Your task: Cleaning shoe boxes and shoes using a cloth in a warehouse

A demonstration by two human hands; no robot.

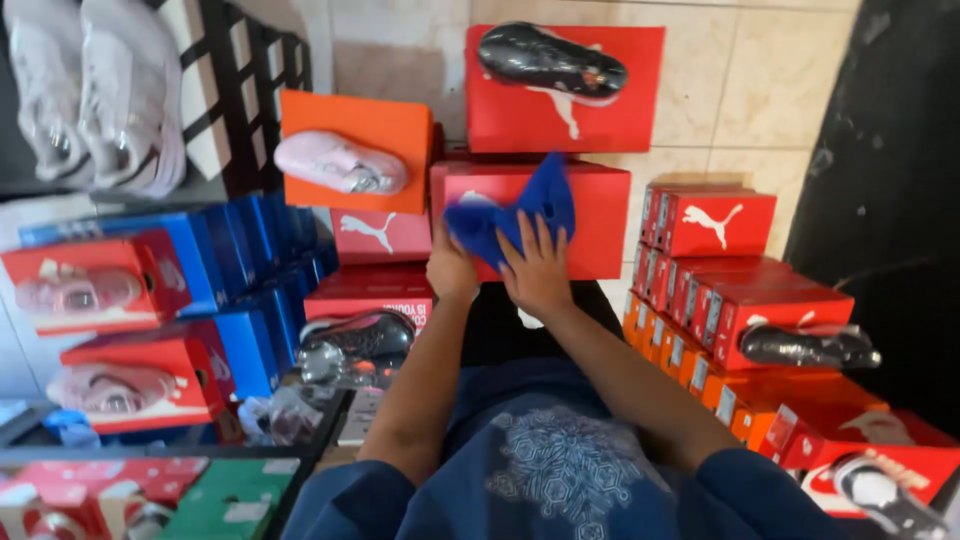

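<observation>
Blue cloth (pixel 512 218) is bunched up right against the front of a red shoe box (pixel 590 215), pretty much dead centre of the stack. Both hands are on it: the right hand (pixel 537 268) lies flat with fingers spread, pressing the cloth onto the box, and the left hand (pixel 450 268) has its grip closed on the lower left bit of the cloth. Part of the cloth sticks up above the box's top edge and looks a bit blurred.

Above that box there's another red box (pixel 640 95) leaning on the tiled wall, with a black shoe (pixel 550 60) on it. To the left, an orange box (pixel 355 150) carries a pale pink shoe (pixel 340 163). Below that sits a dark shiny shoe (pixel 355 345) in clear wrap on more red boxes. Right side has a row of red and orange boxes (pixel 720 290) with another black shoe (pixel 808 346) on top. Far left, blue boxes (pixel 235 250) and more pink shoes.
</observation>
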